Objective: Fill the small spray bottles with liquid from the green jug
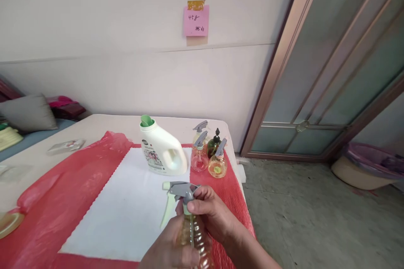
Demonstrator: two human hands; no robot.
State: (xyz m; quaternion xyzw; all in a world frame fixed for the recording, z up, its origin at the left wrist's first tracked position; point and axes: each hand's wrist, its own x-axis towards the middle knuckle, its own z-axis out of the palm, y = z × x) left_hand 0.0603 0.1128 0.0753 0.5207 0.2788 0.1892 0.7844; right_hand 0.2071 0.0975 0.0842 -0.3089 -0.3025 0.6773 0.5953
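A spray bottle (198, 239) with a ribbed, yellowish clear body stands upright close to me. Its grey trigger head (181, 189) points left, with a pale green nozzle and lever. My left hand (172, 243) is wrapped around the body, slightly blurred. At the neck, the thumb and fingers of my right hand (211, 210) grip the collar below the head. Beyond both hands stands a white detergent jug (164, 151) without a cap, a green spout showing in its mouth.
Several small bottles, among them a pink spray bottle (199, 162), a yellow one (217, 166) and a dark green pump bottle (213, 145), stand at the table's right edge. A white sheet (104, 214) lies over red plastic (63, 201). Tape (11, 223) lies left; a basin (362, 172) sits on the floor.
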